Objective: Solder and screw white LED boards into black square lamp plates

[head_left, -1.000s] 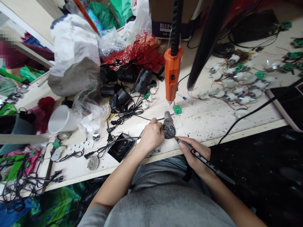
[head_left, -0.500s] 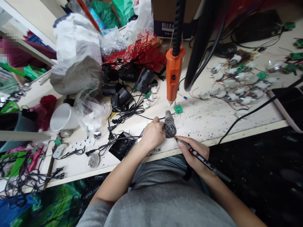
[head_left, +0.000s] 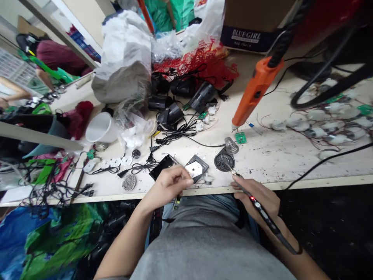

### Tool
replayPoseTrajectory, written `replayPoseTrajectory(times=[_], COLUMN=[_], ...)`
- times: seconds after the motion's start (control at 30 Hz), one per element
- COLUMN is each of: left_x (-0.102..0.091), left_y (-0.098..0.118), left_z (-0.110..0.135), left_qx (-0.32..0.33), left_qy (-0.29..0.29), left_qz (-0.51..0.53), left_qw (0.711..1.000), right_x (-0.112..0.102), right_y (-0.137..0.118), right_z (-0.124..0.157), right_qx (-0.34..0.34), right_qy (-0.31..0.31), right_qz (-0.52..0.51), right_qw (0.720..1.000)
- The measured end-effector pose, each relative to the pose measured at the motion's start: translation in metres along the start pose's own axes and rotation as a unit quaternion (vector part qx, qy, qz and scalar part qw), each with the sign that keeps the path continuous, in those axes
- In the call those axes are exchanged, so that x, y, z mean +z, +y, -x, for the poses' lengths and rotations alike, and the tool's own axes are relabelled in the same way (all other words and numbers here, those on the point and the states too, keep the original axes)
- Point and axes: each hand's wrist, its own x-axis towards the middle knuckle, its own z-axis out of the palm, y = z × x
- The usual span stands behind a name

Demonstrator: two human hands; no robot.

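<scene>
My right hand [head_left: 259,196] grips a slim black soldering iron [head_left: 264,213] with a red light lit on its handle. Its tip rests in the round dark base of a soldering iron stand [head_left: 224,160], whose coil holder [head_left: 231,145] leans toward the back. Further left, my left hand [head_left: 171,182] has its thumb and fingers pinched together; what they hold, if anything, I cannot make out. Just beside those fingertips lies a dark square housing [head_left: 204,164] with a white plate [head_left: 194,169] in it. A small spool [head_left: 208,179] sits near the table edge.
An orange tool [head_left: 253,95] hangs above a green circuit board [head_left: 240,137]. Black lamp-like housings [head_left: 171,116] and cables lie behind my left hand. A dish of small metal parts [head_left: 129,182] and a white tub [head_left: 101,128] stand left. White parts with wires [head_left: 317,123] cover the right.
My left hand has moved away from the stand to the left and pinches near the square housing. The soldering iron stays at the stand's base. The whole view has shifted.
</scene>
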Motion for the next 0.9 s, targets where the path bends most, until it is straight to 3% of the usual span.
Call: replayPoseTrajectory(times=[0.1, 0.2, 0.37, 0.57, 0.67, 0.8, 0.9], left_x=[-0.002, 0.004, 0.016, 0.017, 0.017, 0.019, 0.022], left_y=[-0.026, -0.053, -0.08, -0.094, -0.095, -0.093, -0.094], left_z=[0.02, 0.029, 0.029, 0.015, 0.013, 0.016, 0.017], left_qx=[-0.025, -0.03, 0.037, 0.075, 0.096, 0.106, 0.088], left_qy=[0.011, 0.078, 0.149, 0.225, 0.215, 0.173, 0.195], left_qz=[-0.08, -0.113, -0.065, -0.065, -0.038, 0.023, 0.061], left_qw=[0.996, 0.99, 0.986, 0.969, 0.971, 0.979, 0.975], right_x=[0.011, 0.031, 0.061, 0.067, 0.068, 0.08, 0.095], right_y=[-0.004, -0.007, -0.003, 0.002, 0.003, 0.001, -0.004], right_z=[-0.008, -0.02, -0.045, -0.06, -0.06, -0.056, -0.054], right_qx=[-0.068, -0.08, -0.087, -0.122, -0.111, -0.108, -0.116], right_qy=[-0.029, -0.059, -0.109, -0.207, -0.241, -0.232, -0.193], right_qz=[0.027, 0.059, 0.014, 0.001, -0.02, -0.019, 0.014], right_qw=[0.997, 0.993, 0.99, 0.971, 0.964, 0.966, 0.974])
